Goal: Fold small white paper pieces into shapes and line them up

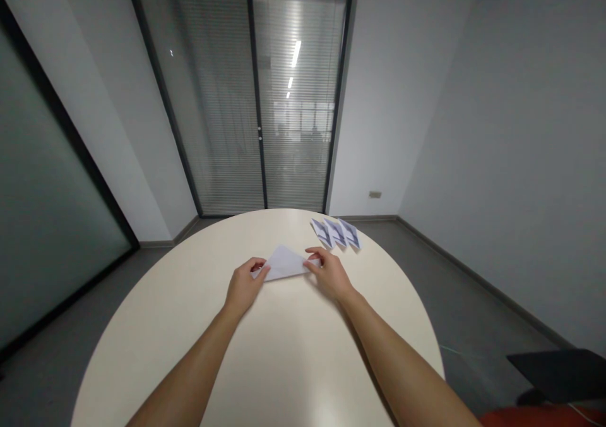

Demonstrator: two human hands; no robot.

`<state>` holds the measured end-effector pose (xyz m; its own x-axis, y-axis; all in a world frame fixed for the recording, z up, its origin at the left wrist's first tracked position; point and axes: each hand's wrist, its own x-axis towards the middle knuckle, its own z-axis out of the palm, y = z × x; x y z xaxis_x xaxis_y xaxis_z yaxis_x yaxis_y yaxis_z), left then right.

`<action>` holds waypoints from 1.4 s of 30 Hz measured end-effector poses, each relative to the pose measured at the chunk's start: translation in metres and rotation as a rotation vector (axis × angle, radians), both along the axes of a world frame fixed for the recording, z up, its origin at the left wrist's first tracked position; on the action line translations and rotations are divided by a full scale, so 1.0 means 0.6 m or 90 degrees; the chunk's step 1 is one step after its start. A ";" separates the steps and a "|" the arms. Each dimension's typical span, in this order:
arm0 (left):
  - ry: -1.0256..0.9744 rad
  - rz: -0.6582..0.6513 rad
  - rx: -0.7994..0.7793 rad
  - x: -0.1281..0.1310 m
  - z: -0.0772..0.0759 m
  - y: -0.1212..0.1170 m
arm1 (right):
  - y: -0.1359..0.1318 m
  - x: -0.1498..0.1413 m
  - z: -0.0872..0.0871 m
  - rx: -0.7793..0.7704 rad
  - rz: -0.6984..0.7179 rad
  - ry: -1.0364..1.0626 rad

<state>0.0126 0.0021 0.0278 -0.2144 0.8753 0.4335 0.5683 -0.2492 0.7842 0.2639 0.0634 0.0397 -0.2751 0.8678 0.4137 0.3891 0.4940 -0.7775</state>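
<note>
A white sheet of paper (285, 264), folded into a triangle, is held between my two hands just above or on the table, its point facing away from me. My left hand (247, 282) pinches the left corner between thumb and fingers. At the opposite corner my right hand (329, 273) grips the paper, thumb below and index finger raised a little. Beyond my right hand lie three folded paper pieces (336, 233) in a slanted row, with pointed ends and shaded creases.
The round cream table (189, 313) fills the middle of the view. Behind it stands a glass partition with blinds (218, 111). A dark flat object (558, 373) and something red (534, 416) sit at the lower right, off the table.
</note>
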 end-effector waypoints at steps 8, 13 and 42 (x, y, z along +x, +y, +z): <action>-0.145 0.011 0.039 0.001 0.015 0.000 | 0.009 -0.005 0.001 -0.053 0.005 0.183; -0.205 0.000 0.002 -0.002 -0.002 0.012 | 0.014 -0.003 -0.010 -0.137 0.008 0.201; 0.307 0.125 -0.340 0.016 0.049 -0.041 | 0.007 0.014 -0.012 -0.130 -0.126 -0.193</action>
